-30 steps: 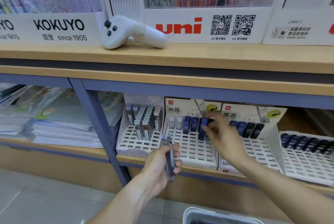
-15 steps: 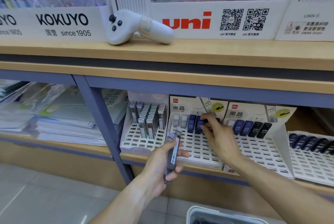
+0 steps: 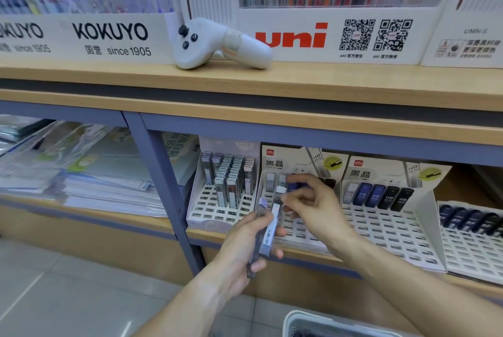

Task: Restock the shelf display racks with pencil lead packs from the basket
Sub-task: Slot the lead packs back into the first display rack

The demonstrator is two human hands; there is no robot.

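Observation:
My left hand (image 3: 245,249) grips a small bundle of slim pencil lead packs (image 3: 268,230), held upright in front of the lower shelf. My right hand (image 3: 315,208) has come over to it, and its thumb and fingertips pinch the white top of one pack in the bundle. Behind the hands stands the white grid display rack (image 3: 299,230), with HB 0.5 packs in its back row, partly hidden by my right hand. A second rack (image 3: 392,230) to the right holds blue and black packs (image 3: 381,196). The basket (image 3: 296,321) shows only its rim at the bottom edge.
A left rack (image 3: 215,211) holds several grey packs, and a fourth rack (image 3: 468,247) sits at far right. A blue shelf post (image 3: 168,195) stands left of the racks. A white controller (image 3: 217,42) lies on the upper wooden shelf. Stacked plastic-wrapped stationery (image 3: 81,170) fills the left bay.
My right hand has drawn back from the middle rack's back row to the bundle. My left hand has lifted the bundle up toward it.

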